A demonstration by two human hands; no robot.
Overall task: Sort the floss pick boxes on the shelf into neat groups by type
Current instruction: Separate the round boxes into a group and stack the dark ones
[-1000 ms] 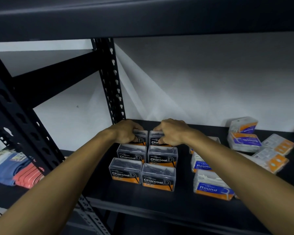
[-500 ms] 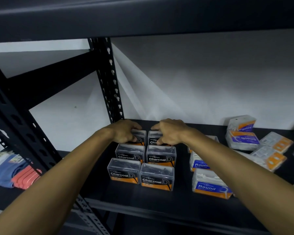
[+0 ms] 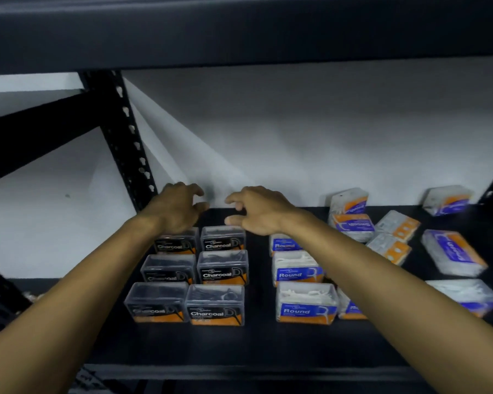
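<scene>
Clear glossy plastic Charcoal boxes [image 3: 215, 305] sit on a matt black metal shelf [image 3: 239, 348].

Stockroom or shop storage: black slotted metal shelving [image 3: 120, 132], bare white wall [image 3: 296, 132], boxed floss picks [image 3: 215, 307].

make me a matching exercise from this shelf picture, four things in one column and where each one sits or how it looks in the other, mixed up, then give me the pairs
Things:
1. Charcoal boxes
2. Round boxes
3. Smooth boxes
4. left hand

Descriptions:
A. scattered at odd angles on the right of the shelf
B. a tidy two-by-three block, dark picks inside
C. fingers spread, holding nothing, above the back Charcoal row
D. a front-to-back line of blue labels, white picks inside

Pairs: 1-B, 2-D, 3-A, 4-C
</scene>
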